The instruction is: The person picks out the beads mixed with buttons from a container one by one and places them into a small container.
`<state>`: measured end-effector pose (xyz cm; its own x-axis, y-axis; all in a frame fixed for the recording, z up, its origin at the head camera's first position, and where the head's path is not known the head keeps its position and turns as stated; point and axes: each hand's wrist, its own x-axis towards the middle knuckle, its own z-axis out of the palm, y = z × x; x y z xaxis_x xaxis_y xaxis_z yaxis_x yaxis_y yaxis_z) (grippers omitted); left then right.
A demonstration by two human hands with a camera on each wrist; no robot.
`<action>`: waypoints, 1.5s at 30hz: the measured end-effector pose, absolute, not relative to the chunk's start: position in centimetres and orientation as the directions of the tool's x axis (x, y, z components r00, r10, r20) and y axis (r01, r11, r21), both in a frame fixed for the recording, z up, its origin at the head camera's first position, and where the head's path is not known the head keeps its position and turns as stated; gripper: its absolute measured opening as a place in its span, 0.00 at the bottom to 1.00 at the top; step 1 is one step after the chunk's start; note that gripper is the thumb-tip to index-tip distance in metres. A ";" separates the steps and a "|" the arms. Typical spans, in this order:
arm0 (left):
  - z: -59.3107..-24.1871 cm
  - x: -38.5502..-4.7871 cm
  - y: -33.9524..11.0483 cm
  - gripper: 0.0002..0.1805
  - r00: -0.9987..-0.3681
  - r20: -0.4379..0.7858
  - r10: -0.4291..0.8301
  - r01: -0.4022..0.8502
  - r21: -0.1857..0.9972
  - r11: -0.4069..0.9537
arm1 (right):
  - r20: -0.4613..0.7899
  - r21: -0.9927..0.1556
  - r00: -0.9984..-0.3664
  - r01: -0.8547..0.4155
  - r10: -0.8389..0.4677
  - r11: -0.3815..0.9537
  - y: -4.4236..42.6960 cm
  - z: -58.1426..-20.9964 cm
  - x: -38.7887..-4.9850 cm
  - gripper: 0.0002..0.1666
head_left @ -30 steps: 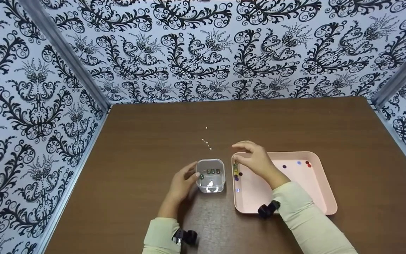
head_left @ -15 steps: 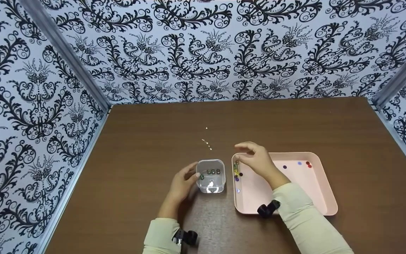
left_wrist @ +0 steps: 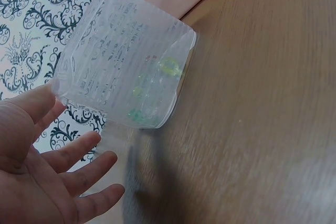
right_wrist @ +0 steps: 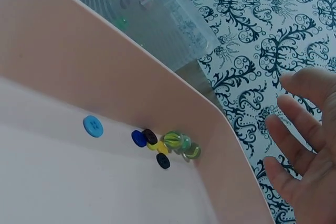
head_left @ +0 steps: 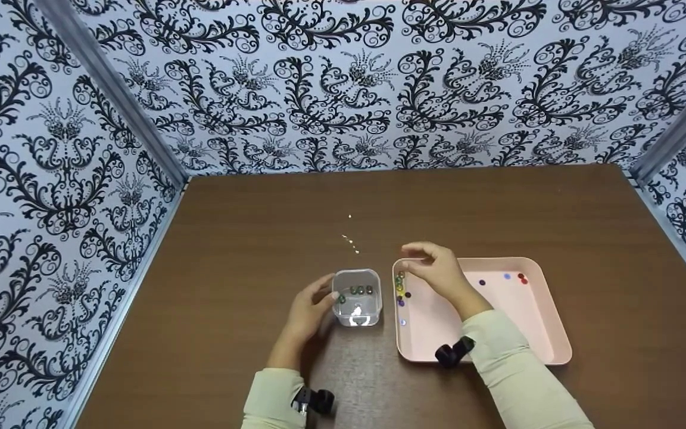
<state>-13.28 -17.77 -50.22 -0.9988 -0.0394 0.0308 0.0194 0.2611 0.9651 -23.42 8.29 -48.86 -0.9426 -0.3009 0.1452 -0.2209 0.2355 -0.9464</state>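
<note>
My left hand pinches the rim of a clear plastic container at its left side, thumb inside the wall. Several greenish glass marbles lie inside it. In the left wrist view, the thumb and forefinger hold the container's corner while the other fingers spread apart. My right hand hovers above the far left corner of a pink tray, fingers loosely bent, holding nothing. Below it, against the tray's left wall, are green-and-yellow marbles and several buttons: a light blue button, dark blue, brown, black and yellow ones.
Toward the tray's far right lie red buttons, a light blue button and a dark button. Container and tray stand side by side on the brown table. Patterned walls enclose its back and sides.
My right hand has shifted slightly right, showing more of the marbles in the tray's corner. The left hand and container have stayed in place.
</note>
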 end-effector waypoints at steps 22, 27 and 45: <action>-50.6 -13.5 -17.9 0.23 -0.998 0.061 -0.024 0.053 0.969 0.242 | 0.059 -0.945 -0.948 -0.153 -0.312 0.288 8.4 -50.5 -23.9 0.19; -50.5 -13.4 -17.8 0.23 -0.998 0.060 -0.022 0.053 0.971 0.232 | 0.057 -0.942 -0.944 -0.158 -0.324 0.295 8.4 -50.7 -23.9 0.18; -50.5 -13.5 -17.9 0.23 -0.999 0.047 -0.016 0.041 0.959 0.279 | 0.012 -0.925 -0.882 -0.189 -0.472 0.330 8.7 -50.5 -23.9 0.19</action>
<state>-13.45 -17.91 -50.48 -0.9987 -0.0165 0.0475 0.0410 0.2794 0.9593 -23.86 8.74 -50.54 -0.8818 -0.4715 0.0122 -0.1893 0.3300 -0.9248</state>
